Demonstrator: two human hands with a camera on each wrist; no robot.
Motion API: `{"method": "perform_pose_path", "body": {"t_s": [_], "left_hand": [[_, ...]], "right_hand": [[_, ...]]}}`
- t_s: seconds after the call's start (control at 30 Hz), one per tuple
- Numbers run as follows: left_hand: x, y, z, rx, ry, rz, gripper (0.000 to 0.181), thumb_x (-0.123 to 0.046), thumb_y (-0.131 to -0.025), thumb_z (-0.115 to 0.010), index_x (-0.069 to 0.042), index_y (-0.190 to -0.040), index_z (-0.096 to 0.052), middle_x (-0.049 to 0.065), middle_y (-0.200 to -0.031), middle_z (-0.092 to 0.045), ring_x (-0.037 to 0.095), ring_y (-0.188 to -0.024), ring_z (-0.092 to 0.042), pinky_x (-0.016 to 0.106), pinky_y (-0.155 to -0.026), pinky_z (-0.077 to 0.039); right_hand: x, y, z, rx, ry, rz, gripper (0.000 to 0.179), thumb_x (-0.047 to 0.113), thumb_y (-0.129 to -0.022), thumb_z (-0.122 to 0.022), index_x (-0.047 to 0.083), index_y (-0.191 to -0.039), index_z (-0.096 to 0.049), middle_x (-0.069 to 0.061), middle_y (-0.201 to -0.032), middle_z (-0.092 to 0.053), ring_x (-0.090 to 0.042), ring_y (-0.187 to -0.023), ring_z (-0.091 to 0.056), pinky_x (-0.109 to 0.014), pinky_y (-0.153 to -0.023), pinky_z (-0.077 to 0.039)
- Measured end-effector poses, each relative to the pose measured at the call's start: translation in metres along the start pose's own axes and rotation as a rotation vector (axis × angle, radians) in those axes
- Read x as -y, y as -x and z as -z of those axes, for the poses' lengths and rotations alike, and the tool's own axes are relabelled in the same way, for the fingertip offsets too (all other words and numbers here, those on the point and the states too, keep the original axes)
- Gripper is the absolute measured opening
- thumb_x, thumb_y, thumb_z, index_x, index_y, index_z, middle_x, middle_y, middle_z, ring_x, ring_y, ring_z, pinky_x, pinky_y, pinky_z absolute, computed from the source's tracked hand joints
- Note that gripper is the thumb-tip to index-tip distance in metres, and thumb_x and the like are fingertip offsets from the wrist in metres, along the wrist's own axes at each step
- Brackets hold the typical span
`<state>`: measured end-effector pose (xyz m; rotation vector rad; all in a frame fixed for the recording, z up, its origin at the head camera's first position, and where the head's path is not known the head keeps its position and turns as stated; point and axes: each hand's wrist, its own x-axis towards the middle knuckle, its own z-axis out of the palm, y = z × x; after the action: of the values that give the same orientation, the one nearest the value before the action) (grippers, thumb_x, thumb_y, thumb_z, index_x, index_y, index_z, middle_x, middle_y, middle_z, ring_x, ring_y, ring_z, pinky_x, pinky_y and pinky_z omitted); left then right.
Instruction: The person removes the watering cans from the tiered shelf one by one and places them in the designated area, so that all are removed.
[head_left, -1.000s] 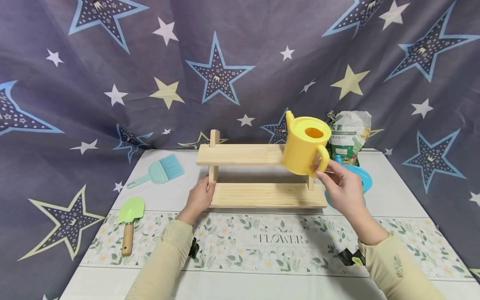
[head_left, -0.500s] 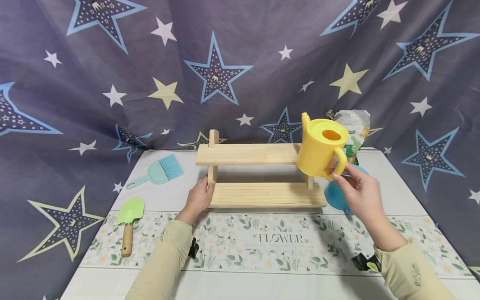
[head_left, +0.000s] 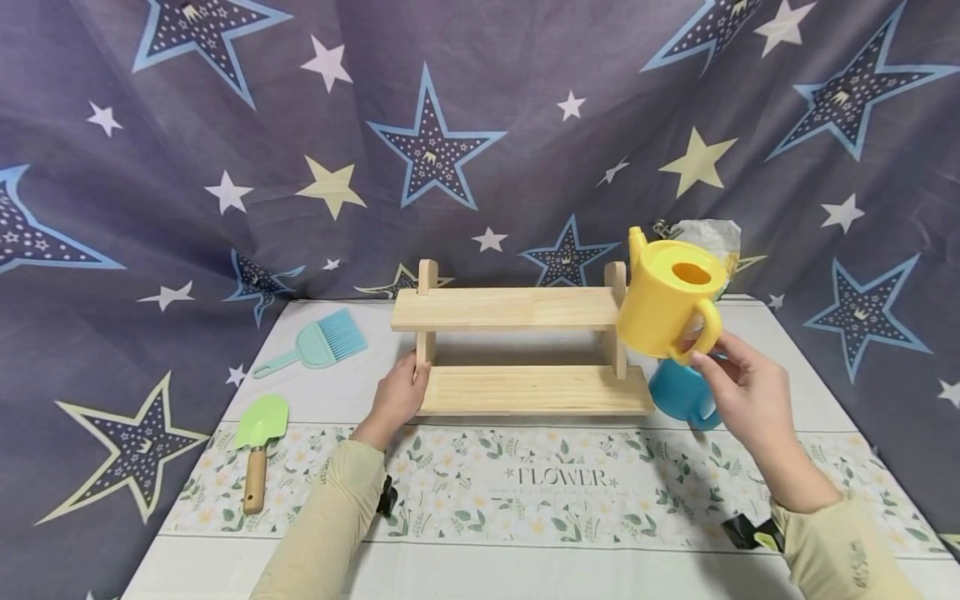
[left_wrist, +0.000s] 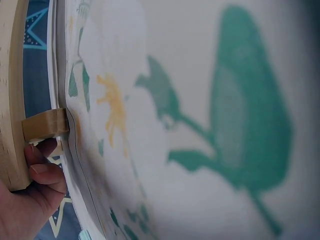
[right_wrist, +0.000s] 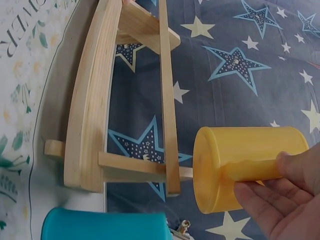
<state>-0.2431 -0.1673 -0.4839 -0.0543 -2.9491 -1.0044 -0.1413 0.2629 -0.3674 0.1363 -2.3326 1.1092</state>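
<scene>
My right hand (head_left: 750, 400) pinches the handle of a yellow watering can (head_left: 663, 304) and holds it up, spout toward the back, beside the right end of a two-tier wooden shelf (head_left: 510, 310). In the right wrist view, fingers and thumb close on the handle of the can (right_wrist: 210, 170). Below it a blue watering can (head_left: 675, 396) stands on the table, partly hidden by the yellow one. My left hand (head_left: 397, 392) grips the shelf's left end at the lower board. Its curled fingers show near the wooden foot (left_wrist: 46, 125) in the left wrist view.
A teal brush (head_left: 322, 342) and a green trowel (head_left: 260, 442) with a wooden handle lie at the left. Behind the yellow can stands a clipped bag (head_left: 720, 237), mostly hidden. A flower-print cloth (head_left: 555, 517) covers the table; a starry curtain (head_left: 495, 100) hangs at the back.
The yellow watering can has moved right in my right hand, from in front of the shelf's right end to beside it, uncovering the right post. My left hand and the shelf have stayed put.
</scene>
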Motion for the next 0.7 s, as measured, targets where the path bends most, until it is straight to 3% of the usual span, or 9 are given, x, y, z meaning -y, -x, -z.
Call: {"method": "perform_pose_path", "body": {"t_s": [0.43, 0.7], "left_hand": [[0.000, 0.000, 0.000, -0.007, 0.009, -0.010, 0.049, -0.032, -0.106, -0.038, -0.002, -0.144, -0.042, 0.019, -0.133, -0.053, 0.037, -0.118, -0.055, 0.054, -0.097, -0.044], [0.000, 0.000, 0.000, 0.007, 0.032, 0.002, 0.050, -0.031, -0.106, -0.038, -0.003, -0.147, -0.039, 0.019, -0.135, -0.052, 0.037, -0.121, -0.054, 0.054, -0.100, -0.042]], "right_hand": [[-0.014, 0.000, 0.016, -0.030, 0.036, -0.052, 0.033, 0.008, -0.094, -0.065, -0.001, -0.126, -0.064, -0.024, -0.112, -0.066, 0.022, -0.086, -0.052, -0.002, -0.075, -0.043], [-0.022, 0.002, 0.027, -0.089, 0.080, -0.118, 0.032, 0.013, -0.093, -0.068, 0.005, -0.125, -0.066, 0.018, -0.101, -0.063, 0.022, -0.083, -0.054, -0.001, -0.075, -0.040]]}}
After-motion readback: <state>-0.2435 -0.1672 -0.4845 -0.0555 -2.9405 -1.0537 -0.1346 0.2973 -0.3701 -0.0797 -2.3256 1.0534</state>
